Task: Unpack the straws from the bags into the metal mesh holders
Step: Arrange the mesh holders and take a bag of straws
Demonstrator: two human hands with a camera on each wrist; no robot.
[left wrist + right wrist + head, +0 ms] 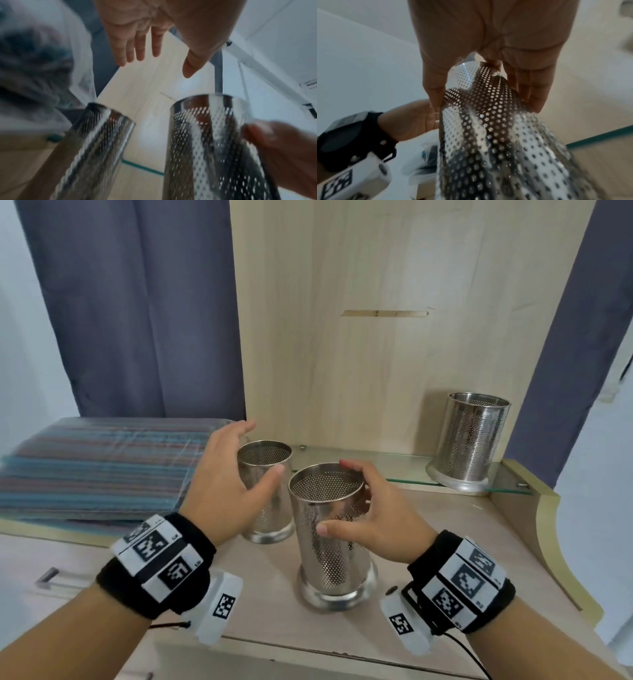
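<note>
Three perforated metal holders stand on the wooden desk (428, 539), all empty. My right hand (342, 498) grips the near holder (334, 546), thumb on its front, fingers round the back near the rim. The right wrist view shows the same grip of my right hand (486, 101) on that holder (496, 135). My left hand (253, 453) hovers with fingers spread over the second holder (265, 498), just behind and left; it holds nothing. Bags of coloured straws (96, 467) lie stacked on the left. In the left wrist view the left hand (164, 67) is above both holders (102, 135) (209, 135).
The third holder (474, 436) stands at the back right on a glass shelf (394, 470). A wooden back panel (376, 337) rises behind the desk, with dark curtains (137, 320) on both sides. The desk's curved edge (548, 542) runs along the right.
</note>
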